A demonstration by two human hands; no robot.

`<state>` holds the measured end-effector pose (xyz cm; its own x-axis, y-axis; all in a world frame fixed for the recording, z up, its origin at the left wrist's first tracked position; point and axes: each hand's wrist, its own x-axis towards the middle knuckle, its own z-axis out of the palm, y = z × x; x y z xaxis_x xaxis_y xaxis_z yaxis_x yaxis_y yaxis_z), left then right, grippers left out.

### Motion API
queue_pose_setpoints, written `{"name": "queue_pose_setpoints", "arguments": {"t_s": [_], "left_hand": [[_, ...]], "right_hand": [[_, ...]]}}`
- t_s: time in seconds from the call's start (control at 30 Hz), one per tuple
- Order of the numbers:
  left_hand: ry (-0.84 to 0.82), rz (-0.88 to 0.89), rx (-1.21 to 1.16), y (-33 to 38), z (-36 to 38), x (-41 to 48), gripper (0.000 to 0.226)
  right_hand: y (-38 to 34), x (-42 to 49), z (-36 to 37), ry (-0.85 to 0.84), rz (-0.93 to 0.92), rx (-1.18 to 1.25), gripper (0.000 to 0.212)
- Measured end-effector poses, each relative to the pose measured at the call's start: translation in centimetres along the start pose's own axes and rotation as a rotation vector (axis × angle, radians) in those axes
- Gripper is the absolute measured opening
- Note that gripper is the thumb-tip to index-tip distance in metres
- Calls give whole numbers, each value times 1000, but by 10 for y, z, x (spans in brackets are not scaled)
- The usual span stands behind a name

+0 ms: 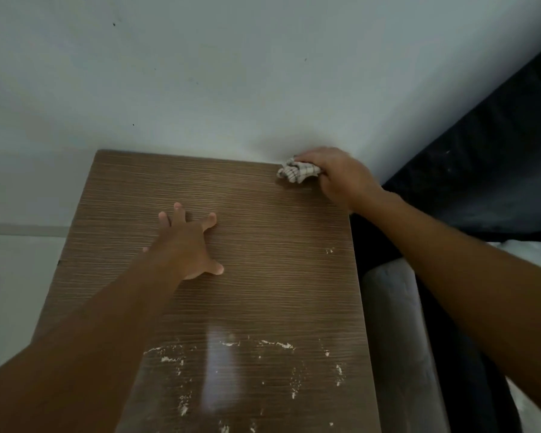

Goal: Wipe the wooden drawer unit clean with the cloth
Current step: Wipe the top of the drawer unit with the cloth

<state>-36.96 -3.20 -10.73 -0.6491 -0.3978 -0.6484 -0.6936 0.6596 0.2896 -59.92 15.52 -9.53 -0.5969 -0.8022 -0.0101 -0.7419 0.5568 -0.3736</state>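
I look down on the brown wood-grain top of the drawer unit [263, 276], which stands against a pale wall. My right hand [338, 176] grips a bunched white checked cloth [297, 172] and presses it on the top's far right corner, next to the wall. My left hand [189, 242] lies flat on the middle of the top with its fingers spread and nothing in it. White flecks and smears [275, 345] mark the near part of the top, and a few sit by the right edge [329, 250].
The pale wall [200, 89] rises directly behind the unit. A dark upholstered panel [481, 170] stands at the right, close to the unit's right edge. A grey cushion edge [394, 323] lies below it. Pale floor [16, 276] shows at the left.
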Motion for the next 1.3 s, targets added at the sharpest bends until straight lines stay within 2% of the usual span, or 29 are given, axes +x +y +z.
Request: {"name": "queue_pose_setpoints", "arguments": {"t_s": [0.1, 0.3, 0.47, 0.73, 0.87, 0.97, 1.07, 1.17, 1.23, 1.3], "left_hand": [[2, -4, -12, 0, -1, 1, 107], [-3, -7, -37, -1, -3, 0, 107], [-13, -9, -40, 1, -4, -2, 107], [-3, 15, -51, -3, -2, -3, 106], [35, 60, -53, -13, 7, -10, 98], [56, 89, -11, -19, 13, -18, 91], [74, 109, 35, -24, 17, -24, 87], [47, 129, 69, -26, 19, -33, 84], [32, 146, 98, -30, 20, -39, 82], [12, 169, 110, -34, 20, -45, 79]], "right_hand": [[10, 4, 23, -156, -31, -56, 57], [5, -49, 51, 65, 67, 83, 53], [-28, -121, 65, 142, 152, 176, 52], [-107, -222, 101, 103, 248, 213, 54], [-152, -260, 108, 77, 238, 276, 66], [-166, -269, 85, 239, 526, 383, 71], [-152, -273, 58, 458, 793, 365, 63], [-132, -275, 63, 424, 911, 326, 52], [-133, -276, 81, 368, 910, 326, 54], [-143, -277, 98, 380, 902, 222, 57]]}}
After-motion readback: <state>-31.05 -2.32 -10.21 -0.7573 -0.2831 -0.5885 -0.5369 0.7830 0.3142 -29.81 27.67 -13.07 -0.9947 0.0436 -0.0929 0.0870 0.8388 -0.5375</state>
